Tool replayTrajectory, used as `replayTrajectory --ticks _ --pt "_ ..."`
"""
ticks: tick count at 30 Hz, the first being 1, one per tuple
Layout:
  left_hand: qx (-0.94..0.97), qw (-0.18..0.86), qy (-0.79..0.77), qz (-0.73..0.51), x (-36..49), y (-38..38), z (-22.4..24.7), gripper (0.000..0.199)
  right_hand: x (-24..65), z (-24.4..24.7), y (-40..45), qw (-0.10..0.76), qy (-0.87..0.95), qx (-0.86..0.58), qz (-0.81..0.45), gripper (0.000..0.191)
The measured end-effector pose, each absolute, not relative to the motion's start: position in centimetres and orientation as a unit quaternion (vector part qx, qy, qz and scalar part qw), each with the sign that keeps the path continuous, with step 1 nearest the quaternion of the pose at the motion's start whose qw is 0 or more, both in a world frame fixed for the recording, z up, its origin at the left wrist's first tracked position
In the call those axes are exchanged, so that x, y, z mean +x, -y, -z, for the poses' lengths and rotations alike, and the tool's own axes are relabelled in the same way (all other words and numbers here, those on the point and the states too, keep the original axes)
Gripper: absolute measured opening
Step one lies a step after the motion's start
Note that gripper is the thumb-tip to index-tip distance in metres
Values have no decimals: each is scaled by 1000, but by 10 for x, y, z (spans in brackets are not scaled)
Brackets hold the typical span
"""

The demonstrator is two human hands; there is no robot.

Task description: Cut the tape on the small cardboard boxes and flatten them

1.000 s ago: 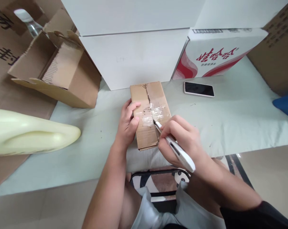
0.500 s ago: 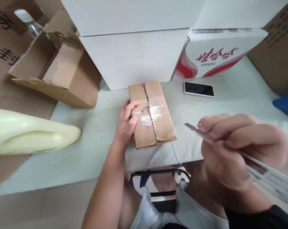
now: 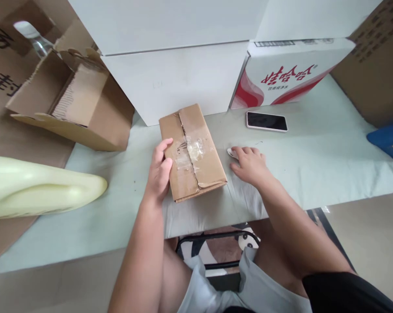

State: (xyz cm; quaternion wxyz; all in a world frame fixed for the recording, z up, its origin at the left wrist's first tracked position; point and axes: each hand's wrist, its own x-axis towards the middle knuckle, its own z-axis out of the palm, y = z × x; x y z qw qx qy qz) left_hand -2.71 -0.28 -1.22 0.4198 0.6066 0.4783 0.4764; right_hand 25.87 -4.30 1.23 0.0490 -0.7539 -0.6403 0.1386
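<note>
A small taped cardboard box [image 3: 203, 130] lies slightly turned on the cloth-covered table. Its top seam is partly split, with crumpled clear tape across the middle. My left hand [image 3: 159, 169] grips the box's left side, thumb and fingers on the edge. Palm down on the table to the right of the box, my right hand [image 3: 250, 164] has its fingers bent over a utility knife [image 3: 232, 153]. Only the knife's pale end shows beyond the fingertips; the rest is hidden under the hand.
Behind the box stand white cartons [image 3: 176, 82] and a red-and-white carton [image 3: 287, 78]. A phone [image 3: 266, 121] lies beyond my right hand. At left are an open cardboard box [image 3: 113, 113], a clear bottle [image 3: 40, 43] and a pale yellow object [image 3: 53, 187]. Something blue [image 3: 388, 139] is far right.
My right hand has moved from close to the camera, where it held the utility knife raised, down to the table beside the box. My left hand stays on the box.
</note>
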Motion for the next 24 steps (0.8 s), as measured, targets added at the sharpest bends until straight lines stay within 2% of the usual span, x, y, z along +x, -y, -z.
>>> replayTrajectory --ticks 4,6,10,18,24 --pt "585 434 -486 -484 -26 2 13 53 254 -16 45 144 658 -731 -113 37" --pt "582 435 -490 -481 -25 2 12 53 251 -20 44 174 675 -690 -193 29" --pt "599 441 -469 -476 -26 2 9 52 241 -27 45 233 650 -627 -360 25" --pt "581 446 -483 -479 -27 3 7 50 234 -18 48 217 542 -648 -488 38" --pt "566 434 -479 -512 -32 -3 15 49 233 -12 48 314 507 -599 -534 50"
